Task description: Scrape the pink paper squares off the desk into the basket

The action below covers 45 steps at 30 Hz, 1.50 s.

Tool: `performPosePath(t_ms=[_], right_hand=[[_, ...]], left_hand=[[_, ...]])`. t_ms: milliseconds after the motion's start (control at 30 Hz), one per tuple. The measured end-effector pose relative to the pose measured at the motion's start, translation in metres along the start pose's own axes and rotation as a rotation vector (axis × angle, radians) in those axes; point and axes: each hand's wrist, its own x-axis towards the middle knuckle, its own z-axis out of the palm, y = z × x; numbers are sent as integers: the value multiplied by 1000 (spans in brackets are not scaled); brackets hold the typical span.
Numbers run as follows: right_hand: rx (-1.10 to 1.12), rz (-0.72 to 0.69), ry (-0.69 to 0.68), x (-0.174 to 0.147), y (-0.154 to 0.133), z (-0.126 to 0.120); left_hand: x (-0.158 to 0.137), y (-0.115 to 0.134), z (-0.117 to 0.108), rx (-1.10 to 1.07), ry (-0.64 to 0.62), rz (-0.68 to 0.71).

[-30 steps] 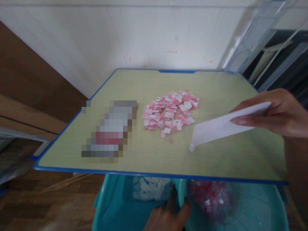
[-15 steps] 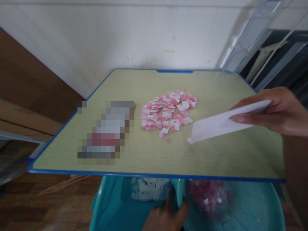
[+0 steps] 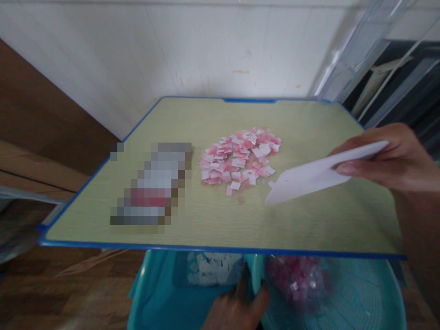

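Note:
My right hand [image 3: 385, 160] pinches a white, stiff, envelope-like piece of paper [image 3: 309, 178] between thumb and fingers. It slants down to the left, just above the board and right of a loose pile of small pink and white paper squares [image 3: 240, 158]. Lower down, my left hand [image 3: 235, 309] is closed around the teal rim [image 3: 255, 275] between two containers, with a finger on one side and the thumb on the other. White pieces [image 3: 215, 270] lie in the left teal container [image 3: 165, 298]. A clear bag of pink pieces [image 3: 299, 279] lies in the right one [image 3: 360, 288].
The pale board [image 3: 213, 224] has a blue edge and overhangs the containers. A pixelated, blurred object [image 3: 151, 183] lies at its left. Behind stands a white wall [image 3: 206, 50], with a clear plastic piece [image 3: 354, 55] at the right corner. Wood flooring [image 3: 85, 293] shows below left.
The paper in my right hand has turned slightly, and its near end now shows a corner and a small flap. My left hand stays at the rim; the pile looks unchanged.

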Motion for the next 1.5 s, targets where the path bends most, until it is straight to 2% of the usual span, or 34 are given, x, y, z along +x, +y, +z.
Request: performPosePath(t_ms=[67,100,233,367,467,567,900,967,1167,1300,1500], right_hand=[[-36,8,135,6,2,3],[-44,28,153,9,4,4],[-16,192,76,20,10,6],[-7,333,172,23,16,4],[7,374,181,22,21,0],[-39,348,98,21,20,-5],[-188,226,-304,13,13,-13],[-186,223,-309,12,10,-13],[-111,226,-170,13,6,-10],[-183,294,-170,16,6,-4],[-192,290,-198,16,2,-2]], left_hand=[[0,0,0,-24,-4,0],[0,0,1,-34,-6,-5],[0,-1,4,-60,-1,-21],[1,-3,6,-102,-11,-22],[1,-3,5,-132,-6,-24],[0,-3,4,-147,-1,-36],[-2,-1,1,-152,7,-23],[-2,-1,2,-149,12,-27],[-2,-2,6,-196,30,-37],[-1,-2,6,-189,27,-36],[0,-2,6,-147,20,-39]])
